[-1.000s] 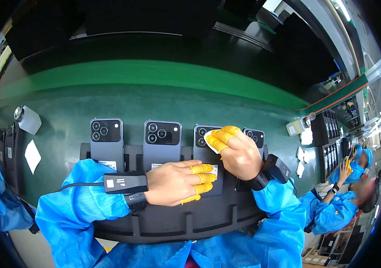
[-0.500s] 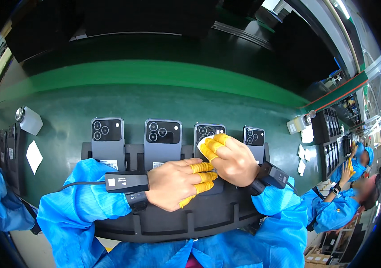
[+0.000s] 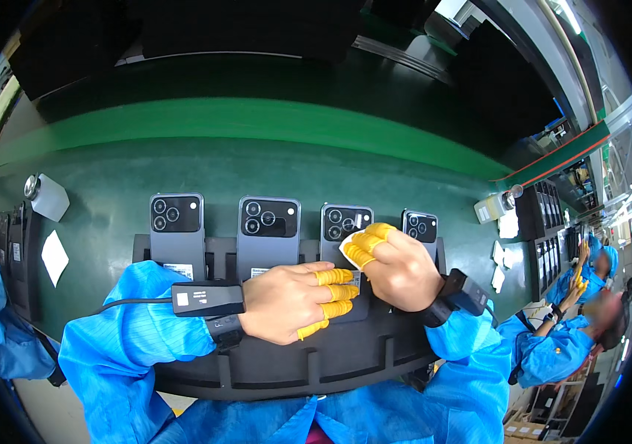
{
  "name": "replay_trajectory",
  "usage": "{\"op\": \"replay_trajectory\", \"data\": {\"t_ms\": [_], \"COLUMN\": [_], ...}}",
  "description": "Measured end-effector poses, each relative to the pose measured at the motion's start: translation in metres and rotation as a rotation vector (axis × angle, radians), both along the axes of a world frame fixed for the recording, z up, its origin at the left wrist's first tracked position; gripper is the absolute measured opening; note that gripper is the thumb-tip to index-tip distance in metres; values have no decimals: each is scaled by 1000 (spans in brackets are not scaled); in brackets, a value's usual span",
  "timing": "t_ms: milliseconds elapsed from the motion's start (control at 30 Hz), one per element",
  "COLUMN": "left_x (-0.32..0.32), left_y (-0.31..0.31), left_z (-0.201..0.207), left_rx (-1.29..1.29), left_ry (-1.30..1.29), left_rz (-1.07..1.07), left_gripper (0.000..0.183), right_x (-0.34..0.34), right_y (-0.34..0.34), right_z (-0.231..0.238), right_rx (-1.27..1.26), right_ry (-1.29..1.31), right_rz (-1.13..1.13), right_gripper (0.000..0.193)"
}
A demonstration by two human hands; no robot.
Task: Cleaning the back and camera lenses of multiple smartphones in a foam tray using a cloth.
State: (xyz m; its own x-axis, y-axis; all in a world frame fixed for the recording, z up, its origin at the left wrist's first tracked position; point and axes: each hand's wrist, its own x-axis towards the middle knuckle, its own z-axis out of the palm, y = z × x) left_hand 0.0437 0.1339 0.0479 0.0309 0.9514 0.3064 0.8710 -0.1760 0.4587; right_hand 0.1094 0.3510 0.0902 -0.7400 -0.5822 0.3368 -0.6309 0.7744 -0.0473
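Note:
My left hand [image 3: 286, 303] lies flat with its fingers stretched across the lower part of the third phone [image 3: 333, 248], yellow finger cots on several fingers. Pinched in my right hand [image 3: 403, 272], which also wears yellow cots, is a folded white wipe [image 3: 348, 254]. It sits on that phone's back, just below the camera block. Three more grey phones rest back up in the same row: one at far left [image 3: 177, 242], one left of the middle [image 3: 268, 248] and one at right [image 3: 421, 229]. All lean over the far edge of a black slotted tray [image 3: 271, 370].
A white bottle with a metal top [image 3: 51, 198] and a white sheet [image 3: 54, 257] lie on the green bench at left. Another bottle [image 3: 490, 208] and white wipes [image 3: 499, 277] are at right. Co-workers in blue [image 3: 553, 351] work beside stacked trays of phones.
My right hand and the wipe have slid down and right, off the third phone's camera block. My left hand has stayed nearly still.

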Motion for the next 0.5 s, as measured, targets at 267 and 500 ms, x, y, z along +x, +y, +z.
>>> {"op": "replay_trajectory", "data": {"t_ms": [267,500], "left_x": [0,1], "left_y": [2,2], "left_z": [-1,0], "left_rx": [23,7], "left_ry": [28,-8], "left_rz": [-3,12], "left_gripper": [35,35], "right_x": [-22,-25], "right_y": [4,-13], "right_z": [2,-10], "right_rx": [-122,-140], "right_ry": [60,69], "right_rz": [-182,-46], "right_gripper": [28,29]}}
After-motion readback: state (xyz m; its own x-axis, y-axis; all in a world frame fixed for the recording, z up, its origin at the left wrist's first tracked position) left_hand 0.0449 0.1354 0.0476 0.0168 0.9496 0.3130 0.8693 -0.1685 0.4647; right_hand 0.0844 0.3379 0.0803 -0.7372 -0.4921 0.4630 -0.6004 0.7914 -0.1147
